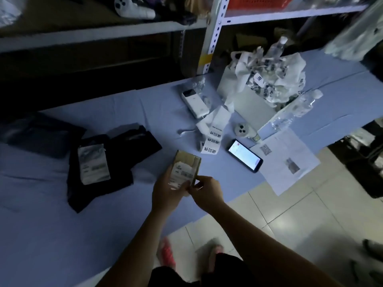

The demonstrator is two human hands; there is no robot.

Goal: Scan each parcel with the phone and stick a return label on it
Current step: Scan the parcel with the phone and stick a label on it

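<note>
Hands hold one small box [187, 165] over the counter [41, 235], near its front edge. Left hand [167, 190] wraps it from below; right hand [207, 191] fingers [191, 188] pinch its near corner. Phone [245, 155] lies lit just right of the labels [211, 142]. Box could slip if one hand lets go to grab a label.

A parcel storeroom: metal shelving [215, 27] behind a blue table [62, 224] strewn with black mailers [99, 179] and label strips [211, 141].
</note>
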